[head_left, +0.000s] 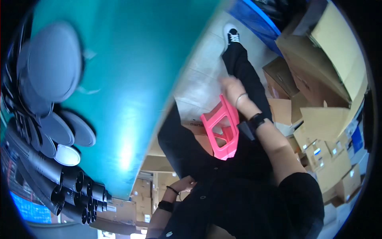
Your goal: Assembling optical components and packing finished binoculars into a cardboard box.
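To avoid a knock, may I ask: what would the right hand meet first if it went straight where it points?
The right hand would likely meet the green-topped table first, its line crossing pale floor in the picture. The hand is blurred and its height unclear, so it might pass below.

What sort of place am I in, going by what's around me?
Probably a packing or assembly workshop, perhaps a storeroom: dark tubes and grey oval discs are grouped at one side of a green-topped table, and open cardboard boxes crowd the area to your right.
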Demonstrator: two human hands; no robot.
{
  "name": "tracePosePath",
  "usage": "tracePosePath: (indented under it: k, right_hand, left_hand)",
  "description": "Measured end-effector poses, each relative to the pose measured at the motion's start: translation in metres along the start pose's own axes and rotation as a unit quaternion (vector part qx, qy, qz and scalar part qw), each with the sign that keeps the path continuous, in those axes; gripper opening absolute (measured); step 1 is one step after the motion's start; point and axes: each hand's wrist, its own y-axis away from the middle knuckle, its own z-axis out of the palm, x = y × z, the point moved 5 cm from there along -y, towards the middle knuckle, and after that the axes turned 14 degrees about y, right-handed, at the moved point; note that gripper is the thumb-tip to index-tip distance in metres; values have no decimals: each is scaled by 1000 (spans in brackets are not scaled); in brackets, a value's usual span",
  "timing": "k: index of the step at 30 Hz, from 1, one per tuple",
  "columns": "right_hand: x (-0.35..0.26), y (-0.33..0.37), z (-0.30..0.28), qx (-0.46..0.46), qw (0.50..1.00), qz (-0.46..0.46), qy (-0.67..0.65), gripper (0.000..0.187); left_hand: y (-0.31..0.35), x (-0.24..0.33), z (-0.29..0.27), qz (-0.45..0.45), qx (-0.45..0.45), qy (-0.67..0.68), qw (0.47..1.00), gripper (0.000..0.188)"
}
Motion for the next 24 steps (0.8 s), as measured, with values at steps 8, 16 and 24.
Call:
tracePosePath:
  k: [8, 16, 24]
  right_hand:
    - [227, 244, 156, -128, 918, 372, -52, 30]
    - [120, 380, 349, -451, 817, 341, -115, 74]
    - [115, 348, 311, -437, 728, 482, -217, 80]
  left_hand:
    - [33, -35, -63, -26, 6, -63, 998, 31]
    - [60, 19, -84, -26, 67, -204, 976, 26]
    - [49, 13, -126, -155, -35, -149, 976, 41]
